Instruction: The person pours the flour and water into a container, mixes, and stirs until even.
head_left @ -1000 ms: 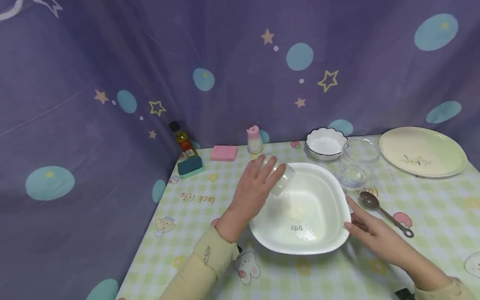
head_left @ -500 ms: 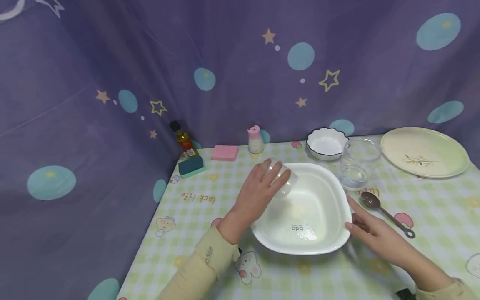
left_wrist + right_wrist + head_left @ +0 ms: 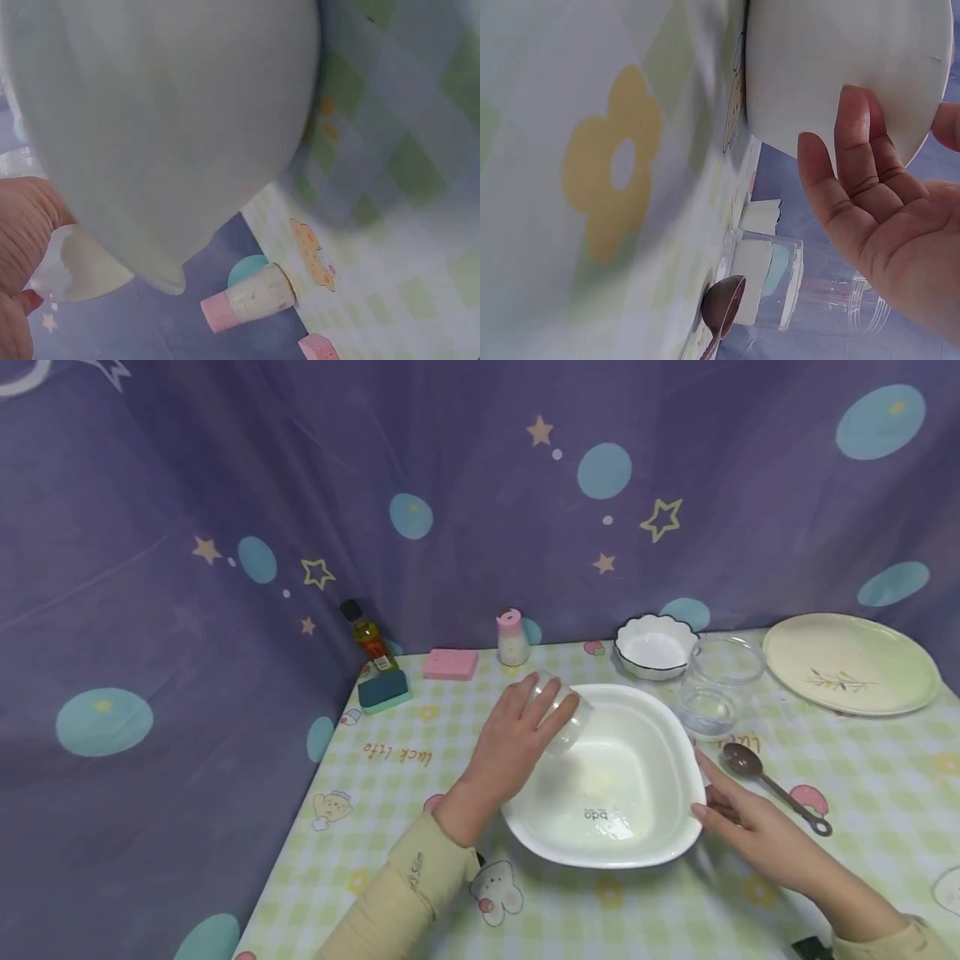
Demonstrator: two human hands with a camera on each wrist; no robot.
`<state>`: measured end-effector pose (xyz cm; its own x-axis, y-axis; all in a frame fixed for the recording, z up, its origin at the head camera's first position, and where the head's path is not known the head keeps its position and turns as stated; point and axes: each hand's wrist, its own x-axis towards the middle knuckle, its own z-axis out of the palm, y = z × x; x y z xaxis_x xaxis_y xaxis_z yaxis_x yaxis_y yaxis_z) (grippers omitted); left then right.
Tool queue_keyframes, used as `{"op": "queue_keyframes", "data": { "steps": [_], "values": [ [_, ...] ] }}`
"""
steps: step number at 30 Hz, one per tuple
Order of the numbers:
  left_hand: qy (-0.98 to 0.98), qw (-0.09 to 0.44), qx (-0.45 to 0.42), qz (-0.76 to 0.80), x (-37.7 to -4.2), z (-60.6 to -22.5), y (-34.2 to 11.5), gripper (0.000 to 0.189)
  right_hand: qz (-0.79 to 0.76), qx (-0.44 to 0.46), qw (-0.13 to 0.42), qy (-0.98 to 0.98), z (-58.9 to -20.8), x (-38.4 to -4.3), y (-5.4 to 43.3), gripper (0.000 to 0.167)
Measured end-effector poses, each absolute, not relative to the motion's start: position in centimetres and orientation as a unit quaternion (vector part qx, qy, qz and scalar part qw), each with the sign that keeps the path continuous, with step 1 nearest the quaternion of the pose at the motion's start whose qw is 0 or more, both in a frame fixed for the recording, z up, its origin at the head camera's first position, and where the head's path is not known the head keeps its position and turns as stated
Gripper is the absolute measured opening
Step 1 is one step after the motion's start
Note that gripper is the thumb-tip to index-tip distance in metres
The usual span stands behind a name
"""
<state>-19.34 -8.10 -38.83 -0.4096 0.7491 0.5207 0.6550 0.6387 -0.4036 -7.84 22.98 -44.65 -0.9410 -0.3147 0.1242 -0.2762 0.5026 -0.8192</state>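
Note:
My left hand (image 3: 506,739) holds a clear cup (image 3: 573,722), tipped over the far left rim of a white basin (image 3: 667,752). In the left wrist view, the basin's outer wall (image 3: 165,127) covers much of the frame, and the hand (image 3: 22,247) appears at the left edge. Shiny reflections and a faint yellowish patch show on the basin floor; I cannot tell how much liquid it has. My right hand (image 3: 765,839) grips the basin's right side, thumb at the rim and fingers (image 3: 855,142) against the outside wall.
Right of the basin are a clear jar (image 3: 720,693), a brown spoon (image 3: 780,789), a scalloped white bowl (image 3: 656,647) and an oval plate (image 3: 847,664). Behind stand a pink-topped shaker (image 3: 513,643), a pink sponge (image 3: 450,665), a green sponge (image 3: 384,692) and an oil bottle (image 3: 371,643).
The left hand and the tilted cup shift slightly right, then stay almost still over the basin. The right hand keeps its hold on the basin's side.

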Motion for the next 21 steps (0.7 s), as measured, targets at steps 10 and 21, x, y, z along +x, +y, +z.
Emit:
{"op": "queue_keyframes", "data": {
  "steps": [10,21],
  "values": [
    [-0.843,0.340,-0.410,0.070,-19.3,-39.0,-7.9,0.044,-0.473,-0.172,0.024,0.864,-44.7,-7.9,23.1,0.071],
    [-0.873,0.299,-0.385,0.017,-19.7,-38.0,-8.7,0.087,-0.480,-0.181,0.019,0.858,-44.7,-7.8,23.0,0.070]
  ]
}}
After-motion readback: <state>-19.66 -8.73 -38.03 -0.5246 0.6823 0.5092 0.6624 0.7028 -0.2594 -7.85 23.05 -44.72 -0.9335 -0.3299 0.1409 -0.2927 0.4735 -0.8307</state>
